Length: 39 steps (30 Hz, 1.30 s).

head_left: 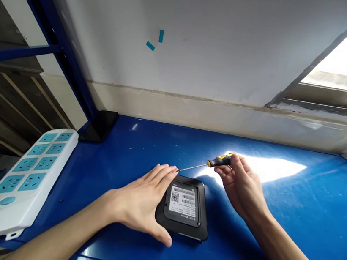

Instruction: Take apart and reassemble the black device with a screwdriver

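Screwdriver (pixel 210 162) in right hand (pixel 243 184), left hand (pixel 145 201) spread against black device (pixel 184 205)

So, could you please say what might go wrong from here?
The tip of the black-and-yellow, metal-shafted screwdriver is right by the left hand, so a slip could jab a finger. The flat, squarish black device rests on a glossy blue tabletop, so it might slide if pushed.

White label (pixel 183 208) on black device (pixel 203 210), QR code (pixel 175 197), barcodes (pixel 188 202), print too small to read
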Tool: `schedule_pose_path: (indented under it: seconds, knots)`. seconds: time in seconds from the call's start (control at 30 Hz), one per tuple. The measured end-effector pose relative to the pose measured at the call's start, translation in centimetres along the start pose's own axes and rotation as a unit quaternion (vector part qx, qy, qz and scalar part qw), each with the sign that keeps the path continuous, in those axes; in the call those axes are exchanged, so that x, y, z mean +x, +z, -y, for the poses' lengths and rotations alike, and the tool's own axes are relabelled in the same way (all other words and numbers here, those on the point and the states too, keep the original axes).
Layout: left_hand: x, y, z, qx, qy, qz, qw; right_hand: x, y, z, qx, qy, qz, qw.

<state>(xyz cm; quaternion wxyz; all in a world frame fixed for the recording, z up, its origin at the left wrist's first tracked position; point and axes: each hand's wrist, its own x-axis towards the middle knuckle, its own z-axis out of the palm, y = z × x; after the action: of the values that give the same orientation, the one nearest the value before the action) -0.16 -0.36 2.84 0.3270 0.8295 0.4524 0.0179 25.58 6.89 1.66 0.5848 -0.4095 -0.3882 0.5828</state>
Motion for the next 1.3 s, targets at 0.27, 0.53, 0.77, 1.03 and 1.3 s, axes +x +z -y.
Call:
schedule_pose_path:
  seconds: [0.27,0.53,0.77,1.03,1.3]
  knots:
    - [0.2,0.2,1.1,-0.012,0.026,-0.037,0.999,-1.1,0.8,-0.1,-0.041,0.042,0.062,0.996]
    - [0.3,0.1,0.8,0.0,0.02,-0.029,0.999,-1.3,0.9,-0.8,-0.05,0.059,0.104,0.992]
    - [0.4,0.3,1.0,-0.001,0.034,-0.041,0.999,-1.4,0.9,-1.0,-0.081,0.054,0.102,0.99]
    - [0.3,0.4,1.2,-0.023,0.05,-0.058,0.997,-1.3,0.3,-0.7,-0.18,-0.018,0.119,0.976]
    - [0.3,0.1,0.9,0.007,0.038,-0.04,0.998,-0.7,-0.5,0.7,-0.241,-0.076,0.063,0.965]
